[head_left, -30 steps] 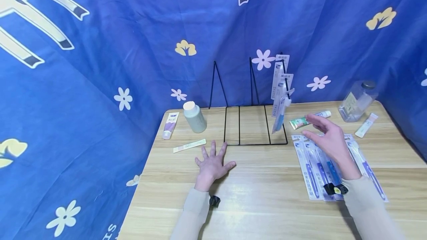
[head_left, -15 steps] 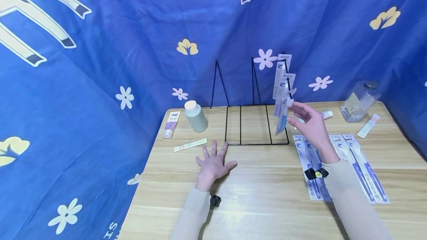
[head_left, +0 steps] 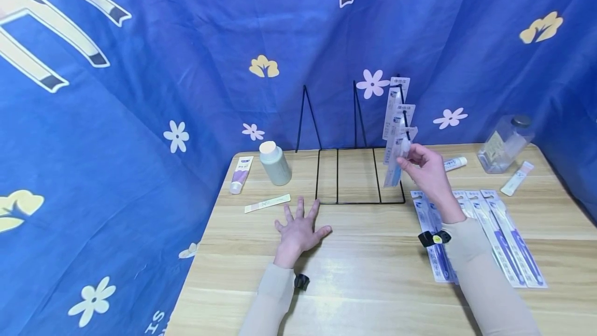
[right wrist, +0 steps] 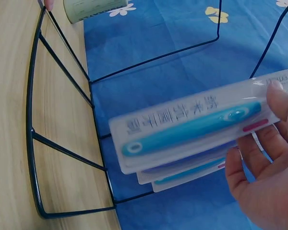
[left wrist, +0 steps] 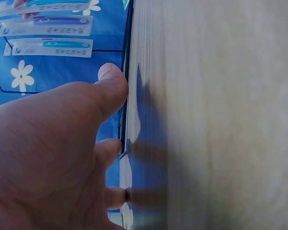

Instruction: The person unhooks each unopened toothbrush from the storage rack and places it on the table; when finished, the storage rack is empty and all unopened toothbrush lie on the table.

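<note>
My right hand (head_left: 426,172) pinches the frontmost packaged toothbrush (head_left: 394,171) near its upper part, at the right side of a black wire rack (head_left: 347,203). In the right wrist view the thumb lies on top of this blue-handled toothbrush pack (right wrist: 192,128), with fingers underneath. Two more toothbrush packs (head_left: 396,84) hang behind it on the same side of the rack. My left hand (head_left: 298,229) is spread out, its fingertips at the rack's front left corner. Seen from the left wrist, the left hand (left wrist: 62,143) holds nothing.
Several packaged toothbrushes (head_left: 515,242) lie on the table at the right, partly under my right arm. Behind them are a toothpaste tube (head_left: 454,163), a clear jar (head_left: 501,147) and a slim packet (head_left: 516,178). A grey-green bottle (head_left: 276,166), a purple-white tube (head_left: 241,174) and a thin strip (head_left: 267,203) lie left.
My right hand has moved left from over the toothbrush packs on the table to the hanging pack and now pinches it. The left hand has stayed put.
</note>
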Demonstrator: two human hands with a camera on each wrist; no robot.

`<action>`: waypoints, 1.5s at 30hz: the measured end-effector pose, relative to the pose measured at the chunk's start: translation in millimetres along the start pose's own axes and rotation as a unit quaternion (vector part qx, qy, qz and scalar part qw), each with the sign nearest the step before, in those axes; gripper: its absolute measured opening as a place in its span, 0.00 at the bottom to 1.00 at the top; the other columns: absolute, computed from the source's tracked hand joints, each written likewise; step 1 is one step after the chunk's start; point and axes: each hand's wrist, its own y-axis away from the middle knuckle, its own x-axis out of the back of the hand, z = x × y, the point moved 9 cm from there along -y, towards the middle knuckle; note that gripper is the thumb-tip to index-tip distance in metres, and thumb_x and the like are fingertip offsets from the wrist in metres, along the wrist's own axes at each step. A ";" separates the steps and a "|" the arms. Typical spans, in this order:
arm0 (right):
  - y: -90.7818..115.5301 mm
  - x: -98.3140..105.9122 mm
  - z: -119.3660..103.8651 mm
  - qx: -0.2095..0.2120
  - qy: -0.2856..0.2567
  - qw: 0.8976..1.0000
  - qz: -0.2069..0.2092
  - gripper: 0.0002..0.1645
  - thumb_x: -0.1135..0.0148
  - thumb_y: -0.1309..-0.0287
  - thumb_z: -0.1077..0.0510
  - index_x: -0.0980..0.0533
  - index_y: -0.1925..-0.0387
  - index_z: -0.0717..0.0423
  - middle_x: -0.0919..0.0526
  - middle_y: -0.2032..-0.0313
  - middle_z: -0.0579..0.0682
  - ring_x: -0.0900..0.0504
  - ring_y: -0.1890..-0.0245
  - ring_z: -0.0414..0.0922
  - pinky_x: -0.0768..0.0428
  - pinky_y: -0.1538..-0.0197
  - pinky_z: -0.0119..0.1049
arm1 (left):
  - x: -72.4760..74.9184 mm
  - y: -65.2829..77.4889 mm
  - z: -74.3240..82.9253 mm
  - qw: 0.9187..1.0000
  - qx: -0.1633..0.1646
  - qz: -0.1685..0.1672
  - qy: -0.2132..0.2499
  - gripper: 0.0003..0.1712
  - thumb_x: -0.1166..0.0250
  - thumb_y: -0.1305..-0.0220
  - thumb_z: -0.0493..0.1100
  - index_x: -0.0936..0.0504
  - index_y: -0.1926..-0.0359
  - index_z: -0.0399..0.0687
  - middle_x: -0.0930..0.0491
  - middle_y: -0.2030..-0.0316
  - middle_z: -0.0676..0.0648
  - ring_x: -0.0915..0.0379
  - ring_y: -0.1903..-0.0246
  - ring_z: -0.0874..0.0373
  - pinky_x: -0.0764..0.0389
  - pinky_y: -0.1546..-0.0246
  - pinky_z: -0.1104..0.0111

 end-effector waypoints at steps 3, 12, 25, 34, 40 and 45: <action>-0.4 -0.9 -0.5 0.008 -0.012 1.000 0.006 0.17 0.35 0.34 0.62 0.22 0.51 0.72 0.14 0.62 0.26 0.15 0.58 0.27 0.18 0.55 0.20 | -0.1 0.0 0.2 1.000 0.000 0.000 0.000 0.50 0.49 0.37 0.80 0.54 0.20 0.77 0.63 0.17 0.44 0.68 0.22 0.26 0.51 0.34 0.22; 3.9 4.4 -3.6 0.004 0.007 1.000 0.028 0.14 0.35 0.33 0.59 0.21 0.55 0.69 0.15 0.65 0.25 0.19 0.65 0.28 0.22 0.64 0.20 | -1.4 -1.3 -0.4 1.000 0.001 0.001 -0.001 0.50 0.49 0.37 0.80 0.54 0.20 0.77 0.63 0.17 0.44 0.69 0.22 0.26 0.51 0.34 0.21; 23.3 42.4 -6.0 0.010 0.054 0.996 0.063 0.16 0.35 0.33 0.61 0.20 0.49 0.69 0.15 0.65 0.22 0.17 0.64 0.26 0.20 0.60 0.19 | -3.2 -4.3 0.7 1.000 0.000 -0.004 -0.007 0.50 0.50 0.37 0.81 0.55 0.20 0.78 0.63 0.17 0.44 0.69 0.22 0.26 0.52 0.34 0.21; 41.5 97.6 8.1 -0.021 0.121 0.987 0.103 0.11 0.40 0.30 0.64 0.21 0.54 0.71 0.18 0.70 0.18 0.21 0.68 0.24 0.25 0.63 0.15 | -3.2 -4.0 -0.4 1.000 0.002 -0.002 0.001 0.50 0.50 0.37 0.80 0.54 0.20 0.77 0.62 0.17 0.44 0.69 0.22 0.26 0.52 0.35 0.21; 57.9 143.8 23.2 -0.074 0.145 0.980 0.118 0.07 0.42 0.28 0.61 0.18 0.60 0.53 0.21 0.74 0.22 0.26 0.72 0.26 0.27 0.68 0.17 | -3.8 -3.3 -0.7 1.000 0.003 -0.003 0.003 0.50 0.50 0.37 0.80 0.54 0.20 0.77 0.63 0.17 0.44 0.69 0.22 0.26 0.52 0.35 0.21; 72.8 190.8 34.5 -0.114 0.159 0.971 0.135 0.15 0.41 0.29 0.60 0.22 0.63 0.31 0.23 0.73 0.18 0.27 0.72 0.23 0.27 0.70 0.15 | -2.8 -4.0 0.9 1.000 -0.002 -0.001 0.005 0.50 0.49 0.37 0.80 0.54 0.20 0.76 0.62 0.17 0.44 0.68 0.22 0.26 0.52 0.35 0.21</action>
